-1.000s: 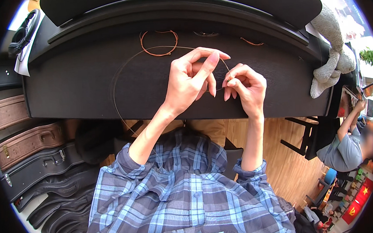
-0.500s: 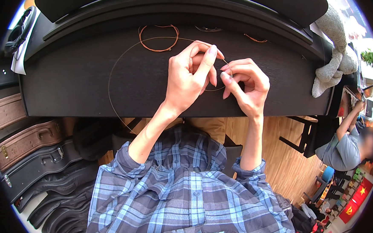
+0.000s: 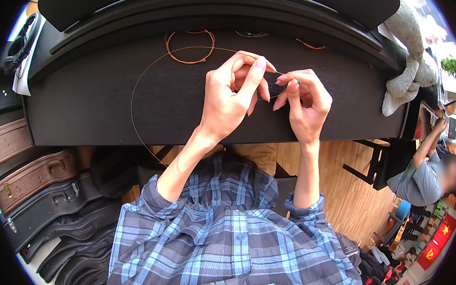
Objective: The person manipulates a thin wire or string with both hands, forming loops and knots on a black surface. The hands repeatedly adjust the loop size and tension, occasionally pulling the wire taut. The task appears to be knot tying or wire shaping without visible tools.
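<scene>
Both of my hands hold a thin bronze guitar string (image 3: 132,104) above a black tabletop (image 3: 89,98). My left hand (image 3: 228,95) pinches it between thumb and fingers. From there it sweeps in a wide loop to the left and down past my left forearm. My right hand (image 3: 311,106) grips the string's end between thumb and index finger, where a small green ball end (image 3: 299,82) shows at the thumb tip. A short stretch of string spans the gap between my hands.
Behind my hands lie a coiled copper-coloured string (image 3: 186,62), a thin silvery coil (image 3: 251,35) and another copper-coloured string (image 3: 312,45). A grey plush toy (image 3: 409,76) hangs at the right edge. Instrument cases (image 3: 37,177) stack up on the left. Another person (image 3: 421,177) sits far right.
My right hand has turned and shifted slightly up and right, bringing the green ball end into clearer view. The string between my hands now runs flatter. My left hand stays nearly in place.
</scene>
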The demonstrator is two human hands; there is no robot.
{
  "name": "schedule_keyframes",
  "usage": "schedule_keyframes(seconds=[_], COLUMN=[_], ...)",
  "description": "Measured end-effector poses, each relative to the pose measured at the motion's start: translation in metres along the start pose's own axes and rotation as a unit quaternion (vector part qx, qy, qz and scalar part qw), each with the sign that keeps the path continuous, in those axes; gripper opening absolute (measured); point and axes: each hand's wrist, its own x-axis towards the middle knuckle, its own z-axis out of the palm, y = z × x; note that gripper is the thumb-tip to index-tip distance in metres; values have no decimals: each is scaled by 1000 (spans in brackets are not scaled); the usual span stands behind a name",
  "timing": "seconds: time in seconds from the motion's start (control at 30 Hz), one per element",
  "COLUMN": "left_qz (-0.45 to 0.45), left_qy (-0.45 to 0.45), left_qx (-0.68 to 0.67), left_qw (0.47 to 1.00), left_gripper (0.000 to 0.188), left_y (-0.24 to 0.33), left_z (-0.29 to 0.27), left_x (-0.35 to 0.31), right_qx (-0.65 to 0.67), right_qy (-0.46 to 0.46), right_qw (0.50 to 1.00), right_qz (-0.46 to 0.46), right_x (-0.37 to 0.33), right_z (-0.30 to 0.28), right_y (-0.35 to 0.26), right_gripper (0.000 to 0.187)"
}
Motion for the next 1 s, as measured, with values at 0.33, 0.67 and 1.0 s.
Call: schedule_keyframes(seconds=[0.33,0.67,1.0], left_qz=[5,3,-13], left_qy=[-15,-30,-8], left_qx=[6,53,41], left_qw=[1000,998,999], left_gripper=[20,15,12], left_y=[1,1,-1], left_z=[0,2,4], left_x=[0,-2,0], right_qx=[19,52,51], right_qy=[17,-11,-18], right_qw=[999,999,992], right_qz=[-19,1,111], right_x=[-4,-1,3], right_z=[-3,-4,-8], right_y=[-1,2,-6], right_gripper=[13,6,8])
